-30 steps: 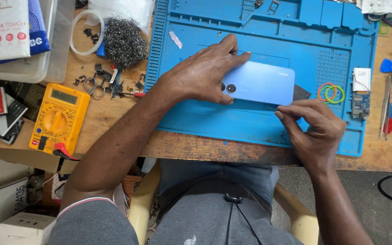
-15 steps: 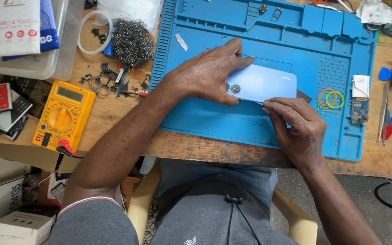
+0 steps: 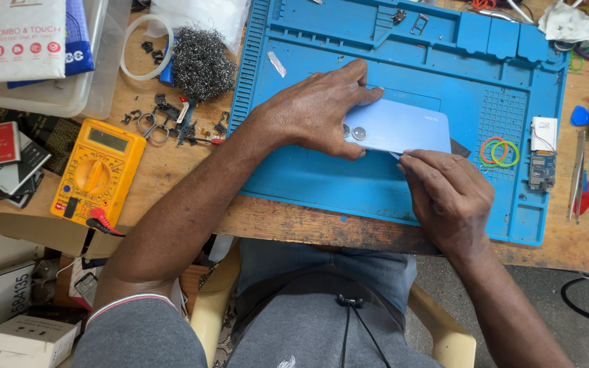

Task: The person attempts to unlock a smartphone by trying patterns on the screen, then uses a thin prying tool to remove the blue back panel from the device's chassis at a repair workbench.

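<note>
The pale blue smartphone (image 3: 398,127) lies back-up on the blue silicone repair mat (image 3: 308,177) near the desk's front edge. The left hand (image 3: 311,112) clamps its camera end, steadying it, while the right hand (image 3: 448,194) pinches a thin tool at its near edge, apparently prying.

Phone repair workshop: blue repair mat (image 3: 308,184) on worn wooden table (image 3: 172,170), yellow multimeter (image 3: 97,170) left, loose screws and rings (image 3: 165,119), small circuit board (image 3: 541,170) right.
</note>
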